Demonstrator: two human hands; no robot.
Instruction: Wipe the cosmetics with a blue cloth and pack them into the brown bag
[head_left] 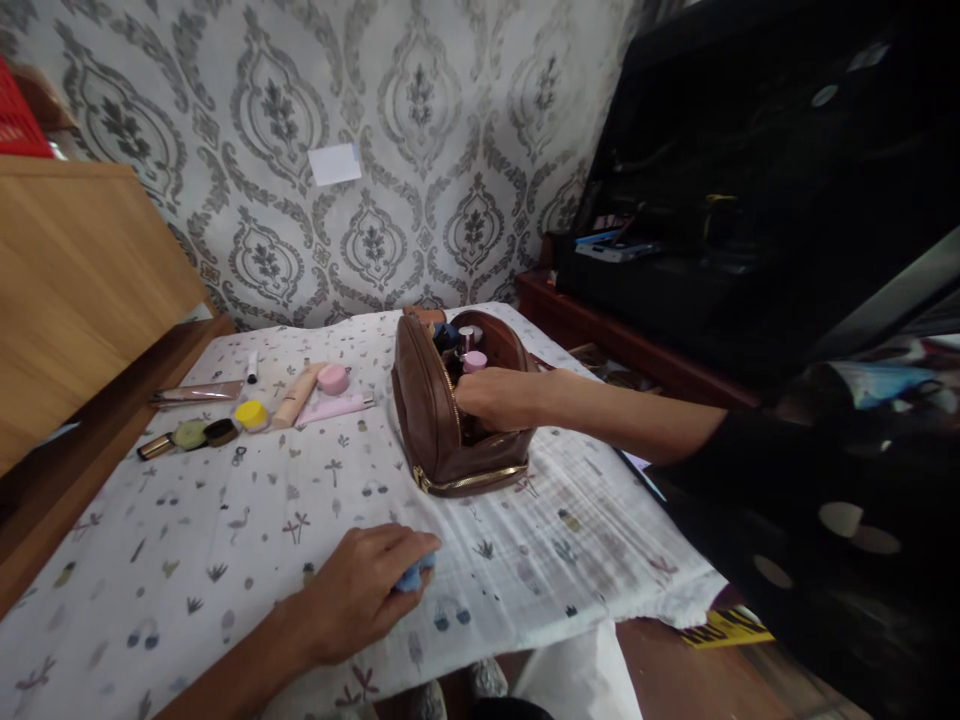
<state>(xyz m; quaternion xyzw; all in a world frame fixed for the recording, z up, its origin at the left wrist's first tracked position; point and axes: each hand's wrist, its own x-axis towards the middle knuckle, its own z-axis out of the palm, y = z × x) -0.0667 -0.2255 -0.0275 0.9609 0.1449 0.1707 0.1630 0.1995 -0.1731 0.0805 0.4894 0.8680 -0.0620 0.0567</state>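
Note:
My left hand (375,580) is closed round a crumpled blue cloth (415,573) near the front of the bed-like surface covered by a printed white sheet (277,540). A brown bag (427,400) with a gold zipper stands open at the middle. Inside its opening is my right hand (499,400); the fingertips are hidden, so what they hold, if anything, does not show. Beside those fingers, in the bag, lie a pink-lidded item (474,361) and a bottle with a shiny cap (466,338).
Left of the bag lie a pink round jar (333,378), a peach tube (297,396), a pink tube (335,408), a yellow-lidded jar (251,415) and several other cosmetics. A wooden cabinet (90,290) borders the left; a large black screen (720,200) stands right.

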